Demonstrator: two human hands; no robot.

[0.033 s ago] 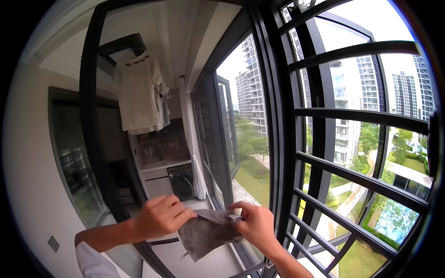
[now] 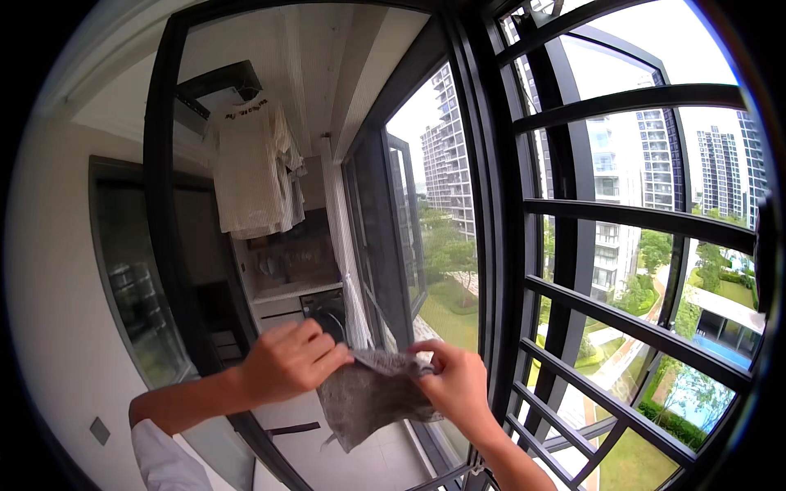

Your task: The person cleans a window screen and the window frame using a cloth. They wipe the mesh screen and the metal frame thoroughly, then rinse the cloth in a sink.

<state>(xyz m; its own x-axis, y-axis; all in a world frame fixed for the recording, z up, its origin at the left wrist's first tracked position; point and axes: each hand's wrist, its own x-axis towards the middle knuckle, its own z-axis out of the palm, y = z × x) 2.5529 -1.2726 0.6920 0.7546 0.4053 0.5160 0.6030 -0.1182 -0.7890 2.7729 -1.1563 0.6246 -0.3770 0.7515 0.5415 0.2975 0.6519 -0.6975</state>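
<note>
While held up by the window, quick rundown:
grey cloth (image 2: 368, 401): stretched between both hands, lower corner dangling free
left hand (image 2: 291, 360): fingers curled, pinching top edge
right hand (image 2: 454, 385): fingertips pinching opposite edge
black window grille (image 2: 630, 213): just beside
risk: probably slips loose if either pinch eases, could flutter through those bars

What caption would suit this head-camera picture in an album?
Both hands, left hand and right hand, hold a grey cloth beside a black window grille.
</note>
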